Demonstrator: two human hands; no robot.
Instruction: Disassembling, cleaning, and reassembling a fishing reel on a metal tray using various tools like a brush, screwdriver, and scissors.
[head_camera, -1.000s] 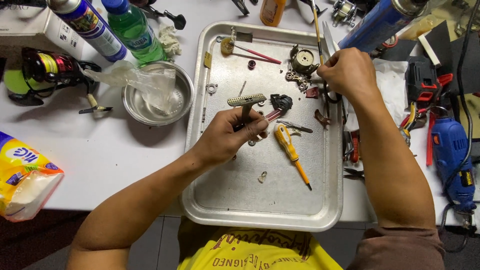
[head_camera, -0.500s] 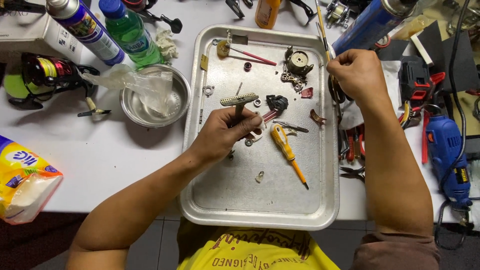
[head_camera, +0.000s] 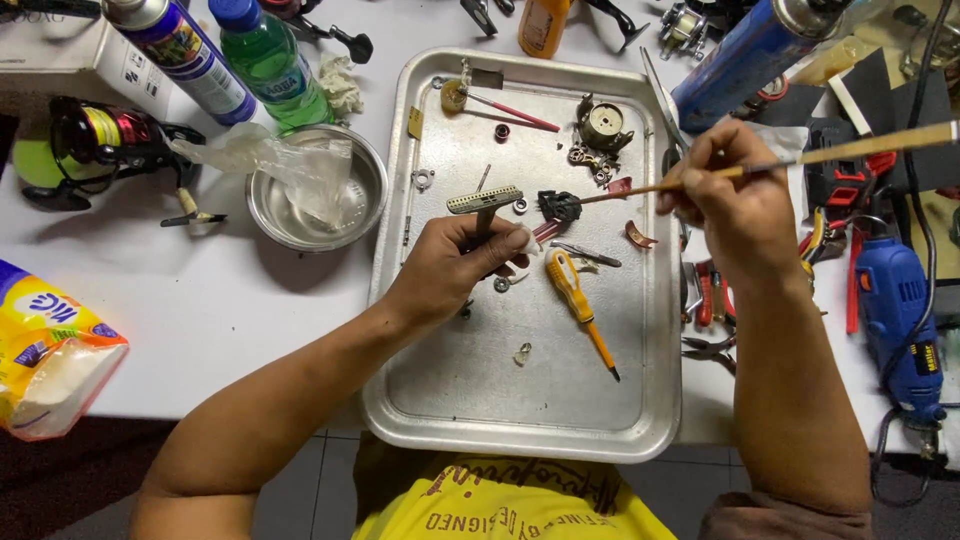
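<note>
My left hand (head_camera: 462, 262) holds a small toothed metal part (head_camera: 485, 200) upright by its stem over a metal tray (head_camera: 420, 400). My right hand (head_camera: 732, 196) grips a long thin paintbrush (head_camera: 850, 150), whose dark tip (head_camera: 560, 206) lies just right of the toothed part. A yellow-handled screwdriver (head_camera: 578, 300) rests on the tray between my hands. Small parts lie scattered about: a washer (head_camera: 502, 132), a gear assembly (head_camera: 602, 130) and red plastic bits (head_camera: 638, 236).
Left of the tray stand a steel bowl (head_camera: 270, 215) with a plastic bag in it, a green bottle (head_camera: 268, 60), a spray can (head_camera: 180, 50) and a fishing reel (head_camera: 95, 150). A blue power drill (head_camera: 900, 320), pliers (head_camera: 705, 300) and a blue can (head_camera: 750, 55) crowd the right.
My right hand has picked up the brush and brought its tip left toward the toothed part. My left hand has kept hold of the part and hardly moved.
</note>
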